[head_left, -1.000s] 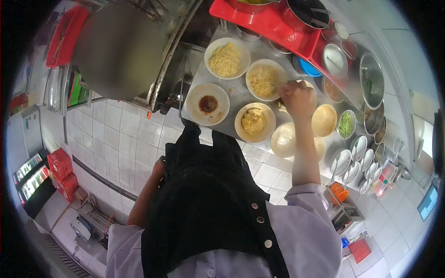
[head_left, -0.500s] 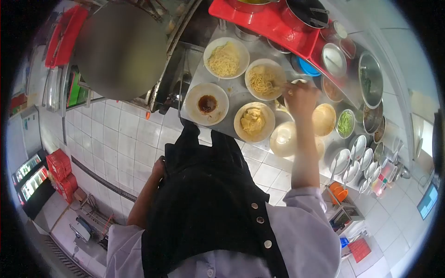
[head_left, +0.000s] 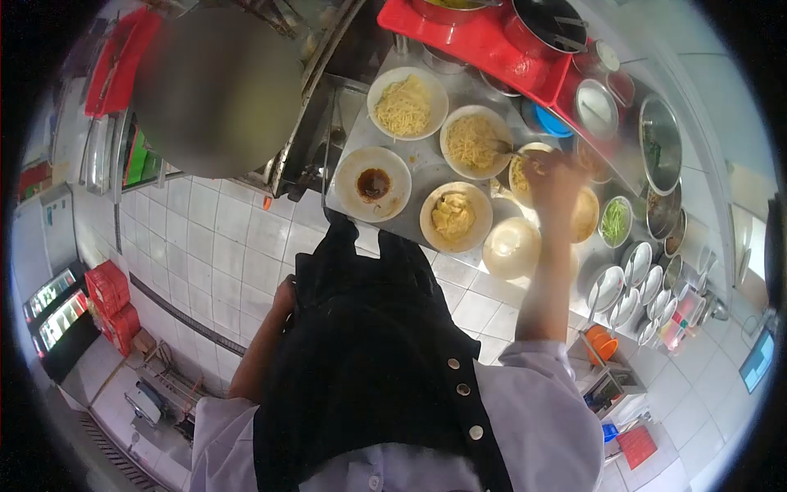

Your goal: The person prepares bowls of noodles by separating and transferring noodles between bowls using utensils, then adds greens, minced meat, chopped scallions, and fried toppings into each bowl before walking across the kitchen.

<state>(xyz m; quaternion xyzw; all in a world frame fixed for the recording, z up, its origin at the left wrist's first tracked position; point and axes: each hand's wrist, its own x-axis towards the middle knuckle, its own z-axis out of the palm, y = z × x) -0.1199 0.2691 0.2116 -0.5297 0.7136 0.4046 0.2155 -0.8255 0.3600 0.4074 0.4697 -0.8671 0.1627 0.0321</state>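
Note:
My right hand [head_left: 555,179] is closed round the handle of a utensil, probably a fork; its metal head [head_left: 502,148] rests in a bowl of noodles [head_left: 471,143]. Beneath the hand, another bowl with yellow food [head_left: 521,174] is partly covered. A second noodle bowl [head_left: 402,107] stands to the left. Nearer the counter's front edge are a bowl with dark sauce [head_left: 373,184] and a bowl with yellow pieces [head_left: 452,217]. My left hand [head_left: 284,299] hangs low beside the dark apron, its fingers mostly hidden.
A red tray [head_left: 479,51] carries pots along the counter's back. To the right are a bowl of green strips [head_left: 614,222], a steel bowl [head_left: 659,139] and several small bowls with spoons. An empty pale bowl [head_left: 512,248] sits by the front edge.
My right hand has moved a little to the right, and the utensil's head now shows at the noodle bowl's right side. The view has shifted slightly. My left hand stays low.

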